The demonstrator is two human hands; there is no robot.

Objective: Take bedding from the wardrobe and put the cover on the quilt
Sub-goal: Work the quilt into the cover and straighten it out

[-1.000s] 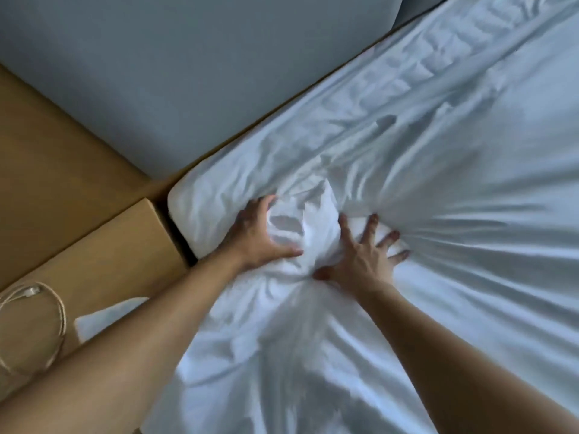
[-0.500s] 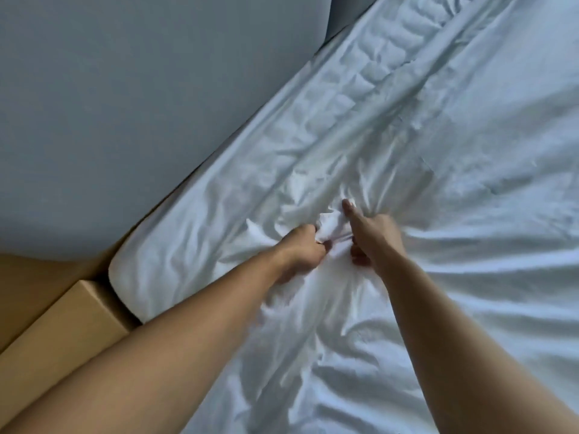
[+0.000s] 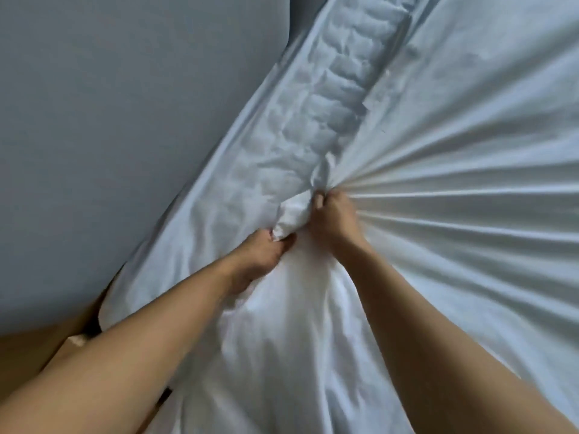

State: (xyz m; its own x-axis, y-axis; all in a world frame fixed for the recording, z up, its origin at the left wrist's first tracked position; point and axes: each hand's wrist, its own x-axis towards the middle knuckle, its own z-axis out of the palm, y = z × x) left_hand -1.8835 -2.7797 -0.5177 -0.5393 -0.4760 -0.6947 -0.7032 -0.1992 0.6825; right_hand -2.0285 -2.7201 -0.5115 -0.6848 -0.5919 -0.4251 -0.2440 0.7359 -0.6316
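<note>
Looking down from head height, two bare forearms reach forward over a bed spread with white bedding. The left hand (image 3: 261, 255) is curled tight round the lower end of a twisted wad (image 3: 293, 214) of white cloth, and the right hand (image 3: 335, 219) is fisted on its upper end, so both hands are clamped on the same bunch, just beside each other. From the right fist, long straight pleats fan out to the right across the cover (image 3: 454, 214), which suggests the cloth is under tension and is being drawn toward the person.

Above the hands runs a puffy, stitched band, probably the quilt (image 3: 329, 98), lying exposed alongside the smooth cover. The wad may hold a quilt corner pinched through the cover, which would explain the two-handed grip, but the folds hide what is inside.

A grey padded headboard (image 3: 125, 120) fills the upper left, and a wooden surface (image 3: 28, 355) shows at the lower left, beside the mattress edge.

Judging by the loose, rumpled cloth below the wrists, the covering looks only partly done.
</note>
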